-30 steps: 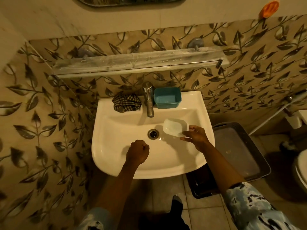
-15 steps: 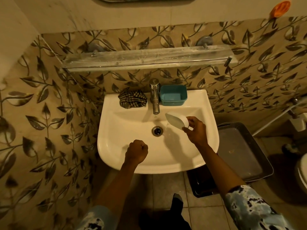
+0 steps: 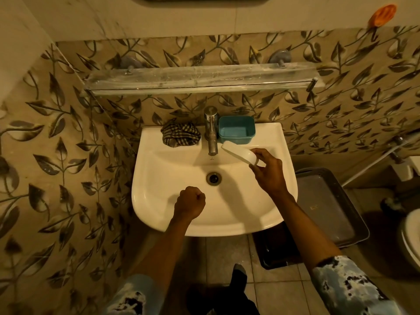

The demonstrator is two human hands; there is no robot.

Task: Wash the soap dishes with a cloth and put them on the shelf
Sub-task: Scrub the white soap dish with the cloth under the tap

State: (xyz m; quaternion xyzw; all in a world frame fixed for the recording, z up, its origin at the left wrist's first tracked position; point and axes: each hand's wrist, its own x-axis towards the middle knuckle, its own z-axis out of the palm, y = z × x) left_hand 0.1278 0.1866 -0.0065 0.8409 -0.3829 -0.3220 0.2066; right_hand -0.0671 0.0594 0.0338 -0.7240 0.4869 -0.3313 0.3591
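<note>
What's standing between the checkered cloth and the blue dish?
The metal tap stands between the checkered cloth and the blue dish, seen in the head view.

The shelf (image 3: 200, 76) offers open room along its whole top. Below it, the back ledge of the sink (image 3: 159, 178) is crowded: the tap (image 3: 211, 133) stands in the middle, the checked cloth (image 3: 180, 134) just left of it, the teal soap dish (image 3: 236, 130) just right. The left hand (image 3: 189, 203), a fist, hangs over the near rim; the right hand (image 3: 268, 171) with the white soap dish (image 3: 238, 153) fills the space right of the spout.
</note>
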